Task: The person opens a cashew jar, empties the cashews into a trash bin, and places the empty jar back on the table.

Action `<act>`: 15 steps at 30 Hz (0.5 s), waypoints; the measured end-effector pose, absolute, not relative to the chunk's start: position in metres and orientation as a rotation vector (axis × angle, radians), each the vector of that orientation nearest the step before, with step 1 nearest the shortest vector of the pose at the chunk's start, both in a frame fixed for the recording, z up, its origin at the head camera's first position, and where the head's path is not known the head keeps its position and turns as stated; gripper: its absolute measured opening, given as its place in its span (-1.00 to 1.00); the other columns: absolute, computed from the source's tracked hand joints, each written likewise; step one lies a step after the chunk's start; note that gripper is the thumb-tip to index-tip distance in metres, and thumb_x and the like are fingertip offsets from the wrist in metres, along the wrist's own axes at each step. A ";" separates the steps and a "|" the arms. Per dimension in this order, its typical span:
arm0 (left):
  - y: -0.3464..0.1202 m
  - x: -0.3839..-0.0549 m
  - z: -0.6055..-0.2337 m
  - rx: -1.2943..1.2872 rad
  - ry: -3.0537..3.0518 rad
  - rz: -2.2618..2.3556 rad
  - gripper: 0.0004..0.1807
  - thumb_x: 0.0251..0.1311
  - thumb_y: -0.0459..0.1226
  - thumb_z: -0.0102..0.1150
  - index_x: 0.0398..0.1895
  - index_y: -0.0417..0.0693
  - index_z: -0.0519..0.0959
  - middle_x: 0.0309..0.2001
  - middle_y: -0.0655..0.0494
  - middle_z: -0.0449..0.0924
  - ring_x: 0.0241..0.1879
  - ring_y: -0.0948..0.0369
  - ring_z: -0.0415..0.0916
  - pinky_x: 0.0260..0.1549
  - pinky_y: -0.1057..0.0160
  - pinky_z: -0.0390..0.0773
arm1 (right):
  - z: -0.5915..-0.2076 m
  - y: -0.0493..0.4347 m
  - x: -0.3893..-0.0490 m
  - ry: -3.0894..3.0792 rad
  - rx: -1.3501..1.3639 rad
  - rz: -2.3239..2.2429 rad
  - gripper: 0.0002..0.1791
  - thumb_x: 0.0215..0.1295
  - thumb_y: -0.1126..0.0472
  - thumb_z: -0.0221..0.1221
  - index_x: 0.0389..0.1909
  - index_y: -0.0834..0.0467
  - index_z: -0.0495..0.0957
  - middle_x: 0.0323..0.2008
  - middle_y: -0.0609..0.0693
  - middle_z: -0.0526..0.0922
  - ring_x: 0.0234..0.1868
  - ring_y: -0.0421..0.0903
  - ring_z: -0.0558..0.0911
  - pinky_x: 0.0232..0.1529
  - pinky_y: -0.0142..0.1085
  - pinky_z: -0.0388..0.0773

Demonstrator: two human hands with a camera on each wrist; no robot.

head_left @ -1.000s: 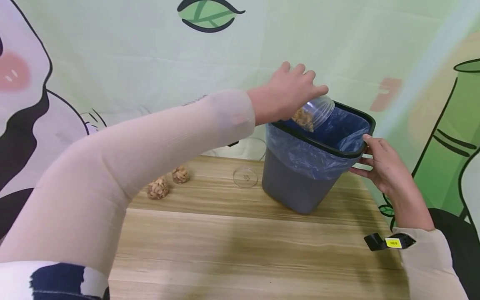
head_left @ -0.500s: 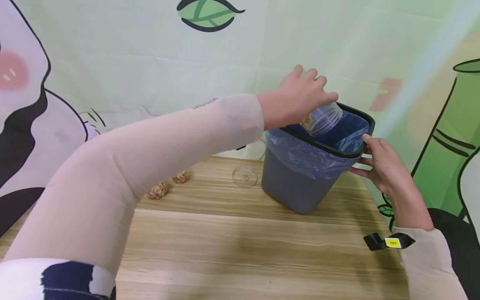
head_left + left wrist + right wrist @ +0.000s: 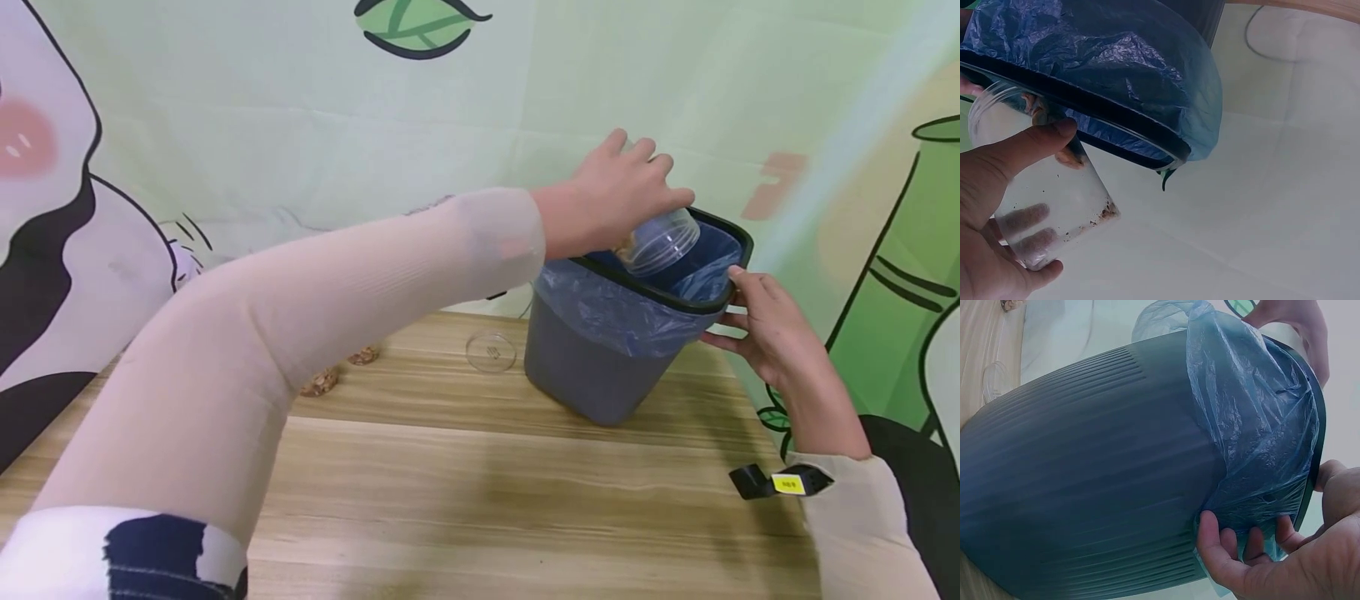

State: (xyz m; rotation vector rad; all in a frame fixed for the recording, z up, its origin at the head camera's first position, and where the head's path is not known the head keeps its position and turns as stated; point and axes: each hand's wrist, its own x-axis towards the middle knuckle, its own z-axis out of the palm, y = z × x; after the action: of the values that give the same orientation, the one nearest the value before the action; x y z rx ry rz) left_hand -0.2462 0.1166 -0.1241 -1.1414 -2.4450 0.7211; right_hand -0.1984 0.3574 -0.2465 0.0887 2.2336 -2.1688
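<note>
My left hand (image 3: pixel 618 187) grips a clear plastic jar (image 3: pixel 1063 197), tipped over the mouth of a grey trash bin (image 3: pixel 592 367). A few tan pieces, like nuts or dried snacks (image 3: pixel 1072 156), lie inside near the jar's mouth, and dark crumbs cling near its base. A blue plastic liner (image 3: pixel 600 304) folds over the bin's black rim (image 3: pixel 667 297). My right hand (image 3: pixel 780 333) holds the bin's right side, thumb at the rim and fingers against the liner below, as the right wrist view also shows. What lies at the bin's bottom is hidden.
A clear round lid (image 3: pixel 491 352) lies on the wooden table (image 3: pixel 450 500) left of the bin. Two small containers of tan pieces, a nearer one (image 3: pixel 321 382) and a farther one (image 3: pixel 363 356), are partly hidden by my left arm. A printed cloth backdrop (image 3: pixel 450 125) hangs behind.
My left hand has moved right over the bin with the jar. Fewer tan pieces show in the jar in the head view. My right hand and the bin have stayed in place.
</note>
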 end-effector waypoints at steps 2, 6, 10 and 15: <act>0.119 -0.246 -0.123 -1.147 -2.444 0.735 -0.15 0.34 -0.03 0.27 0.60 0.35 0.05 0.46 -0.04 0.23 0.43 -0.08 0.15 0.39 -0.12 0.18 | -0.247 0.357 -0.198 2.232 0.090 -2.171 -0.63 0.53 -0.19 -0.02 0.00 0.00 0.22 -0.09 -0.02 0.32 -0.17 -0.11 0.54 -0.20 -0.27 0.70; 0.123 -0.246 -0.122 -1.157 -2.441 0.753 -0.14 0.35 -0.04 0.26 0.61 0.36 0.03 0.48 -0.05 0.21 0.45 -0.08 0.13 0.41 -0.14 0.16 | -0.247 0.357 -0.198 2.231 0.090 -2.172 -0.64 0.53 -0.19 -0.02 -0.02 0.01 0.21 -0.10 -0.02 0.31 -0.17 -0.10 0.53 -0.20 -0.27 0.70; 0.125 -0.246 -0.121 -1.159 -2.444 0.769 -0.17 0.39 -0.09 0.23 0.61 0.36 0.02 0.49 -0.05 0.20 0.46 -0.09 0.11 0.43 -0.15 0.13 | -0.247 0.356 -0.197 2.237 0.089 -2.174 -0.62 0.53 -0.19 -0.01 -0.04 0.02 0.21 -0.12 -0.02 0.32 -0.18 -0.09 0.53 -0.20 -0.27 0.70; 0.126 -0.247 -0.120 -1.142 -2.463 0.775 -0.24 0.48 -0.20 0.09 0.62 0.36 0.00 0.51 -0.06 0.17 0.48 -0.10 0.08 0.45 -0.16 0.10 | -0.247 0.355 -0.197 2.251 0.096 -2.170 -0.60 0.52 -0.21 -0.01 -0.04 0.03 0.22 -0.11 -0.01 0.32 -0.17 -0.09 0.53 -0.20 -0.27 0.70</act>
State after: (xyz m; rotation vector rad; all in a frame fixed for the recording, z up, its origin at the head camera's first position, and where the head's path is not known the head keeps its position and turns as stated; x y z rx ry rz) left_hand -0.2467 0.1256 -0.1204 -1.1415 -2.4634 0.7748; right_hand -0.1970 0.3547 -0.2472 0.0958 2.2508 -2.1701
